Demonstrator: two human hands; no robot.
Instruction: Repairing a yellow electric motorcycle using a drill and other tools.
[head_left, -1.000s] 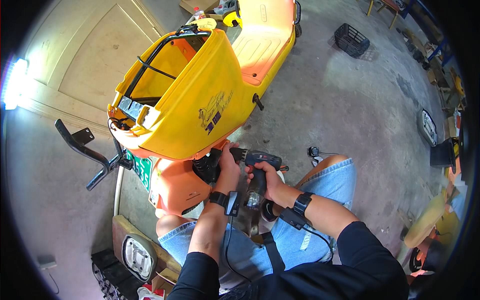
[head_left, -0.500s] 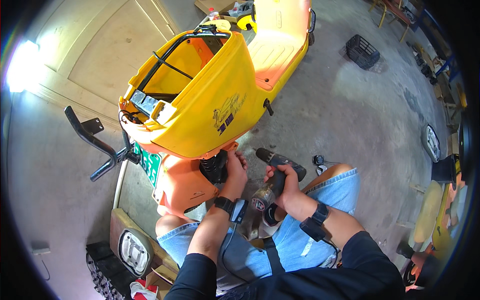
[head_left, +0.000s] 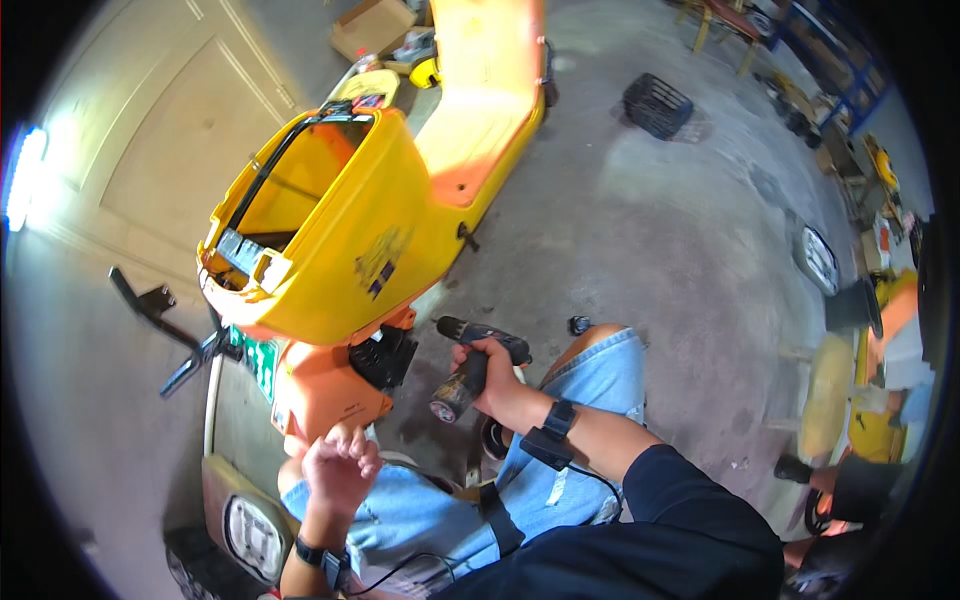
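Note:
My right hand (head_left: 488, 378) grips a dark cordless drill (head_left: 490, 341), its chuck pointing left toward the scooter. The curled fingers of my left hand (head_left: 340, 462) are raised over my left knee, apart from the scooter. Whether they hold anything small is hidden. Ahead of me stands a yellow scooter body (head_left: 330, 250) with its top opening uncovered. Beneath it are an orange rear fender (head_left: 318, 385), a black part (head_left: 383, 355) and a green plate (head_left: 258, 362). A black bent metal rail (head_left: 150, 312) juts out on the left.
A black basket (head_left: 658, 106) lies on the floor at the far right. An oval seat-like part (head_left: 818, 260) rests farther right, and another (head_left: 255, 537) is at lower left. Behind the scooter are a door (head_left: 190, 140) and a cardboard box (head_left: 372, 27). Another person's dark clothing (head_left: 868, 487) shows at right.
My left hand has left the black part under the scooter body and drawn back toward my knee. The drill stays in my right hand. The whole view has shifted, moving the scooter leftward.

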